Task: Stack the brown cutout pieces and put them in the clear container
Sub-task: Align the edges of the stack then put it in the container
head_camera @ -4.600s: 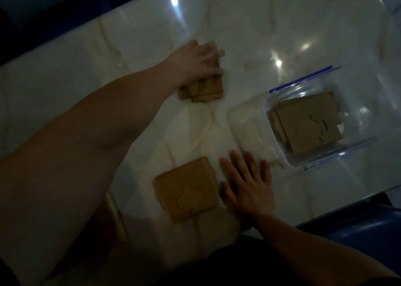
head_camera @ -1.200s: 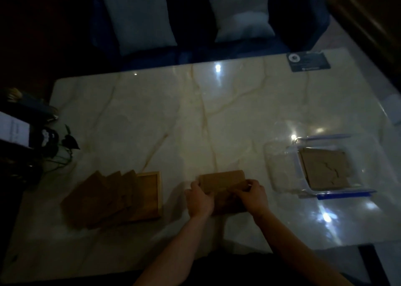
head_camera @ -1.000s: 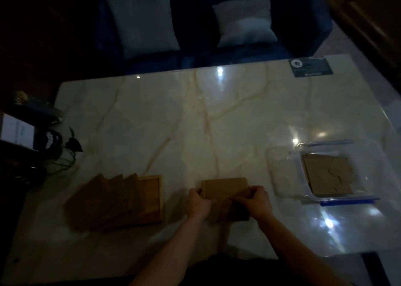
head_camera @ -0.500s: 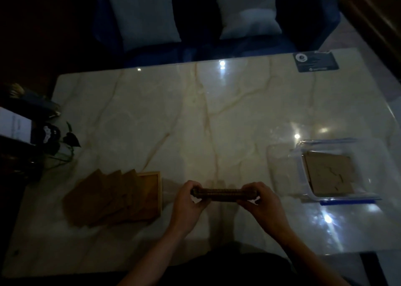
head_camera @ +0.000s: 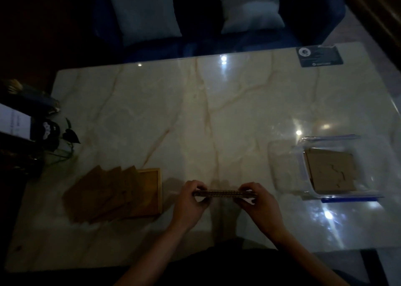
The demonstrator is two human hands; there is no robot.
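Dim lighting throughout; fine detail is limited. At the far left edge, dark items and a small leafy plant (head_camera: 70, 134) sit at the end of the marble surface (head_camera: 152, 116). On the surface, near left, a fan of brown cards (head_camera: 102, 193) lies overlapped, its right end resting on a wooden tray (head_camera: 155, 191). At centre front, the stack (head_camera: 223, 193) of brown cutout pieces is held edge-on to the camera, lifted just clear of the surface, level and horizontal. Left hand (head_camera: 189, 203) grips the left end of the stack, fingers curled over the top edge, thumb underneath. Right hand (head_camera: 259, 203) grips the right end likewise, grip closed on the stack; a pale notched shape shows under its fingers, identity not determinable. Right of the hands, apart from them, a clear lid (head_camera: 282, 164) lies flat, touching or overlapping the container (head_camera: 373, 170), which stands open with blue trim on its far and near rims. Inside it, a pile (head_camera: 332, 170) of brown cutout pieces lies flat on the bottom. At far right rear, a dark card (head_camera: 319, 56) sits at the surface corner. Two pale cushions (head_camera: 147, 12) rest on the dark seat beyond
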